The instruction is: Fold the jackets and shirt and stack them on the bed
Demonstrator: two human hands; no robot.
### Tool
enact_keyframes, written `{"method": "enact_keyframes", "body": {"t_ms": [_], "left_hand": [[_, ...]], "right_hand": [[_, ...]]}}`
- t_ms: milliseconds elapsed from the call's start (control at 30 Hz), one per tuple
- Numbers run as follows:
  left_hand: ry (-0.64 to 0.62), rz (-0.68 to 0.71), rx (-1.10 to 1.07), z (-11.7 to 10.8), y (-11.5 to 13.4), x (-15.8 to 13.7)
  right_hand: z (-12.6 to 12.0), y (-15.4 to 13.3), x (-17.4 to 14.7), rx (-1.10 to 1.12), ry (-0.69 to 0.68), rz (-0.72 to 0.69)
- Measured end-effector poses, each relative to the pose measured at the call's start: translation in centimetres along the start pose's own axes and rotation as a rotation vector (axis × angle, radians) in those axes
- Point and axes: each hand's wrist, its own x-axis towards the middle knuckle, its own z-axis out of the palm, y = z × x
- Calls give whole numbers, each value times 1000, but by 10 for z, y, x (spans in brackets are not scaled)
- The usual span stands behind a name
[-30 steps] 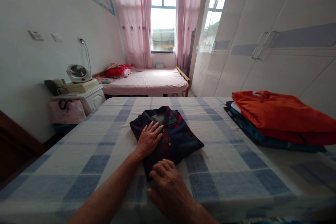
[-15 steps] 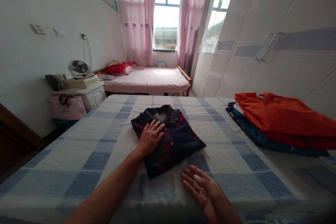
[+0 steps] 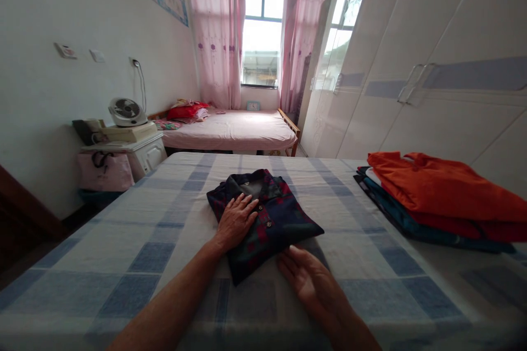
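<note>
A folded dark plaid shirt [image 3: 288, 213], navy with red and green checks, lies on the bed with its collar away from me and two buttons showing. My left hand [image 3: 237, 220] rests flat on its left half, fingers spread. At the shirt's lower right edge is my right hand [image 3: 307, 277], palm turned inward and fingers stretched out. Its fingertips reach the edge of the cloth; whether they go under it I cannot tell. Both hands hold nothing.
A stack of folded clothes, topped by an orange garment [image 3: 436, 186], sits at the right of the checked bedsheet [image 3: 164, 225]. Beyond are a second bed [image 3: 242, 129], a nightstand [image 3: 150, 156] with a fan [image 3: 127, 112], and a white wardrobe [image 3: 411, 38] along the right wall.
My right hand has moved forward and slightly left, up to the shirt's near edge. My left hand stays on the shirt. The view has tilted up slightly.
</note>
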Motion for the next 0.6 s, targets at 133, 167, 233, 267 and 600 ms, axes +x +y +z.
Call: {"method": "enact_keyframes", "body": {"t_ms": [133, 167, 233, 267, 600], "left_hand": [[4, -4, -27, 1, -1, 0], [3, -8, -35, 1, -2, 0], [2, -16, -52, 1, -2, 0], [2, -19, -61, 1, -2, 0], [143, -75, -233, -4, -3, 3]], "right_hand": [[5, -7, 13, -40, -28, -37], [6, -8, 16, -43, -13, -33], [9, -8, 19, -44, 5, -31], [11, -7, 20, -46, -4, -35], [36, 7, 34, -49, -119, -62]]}}
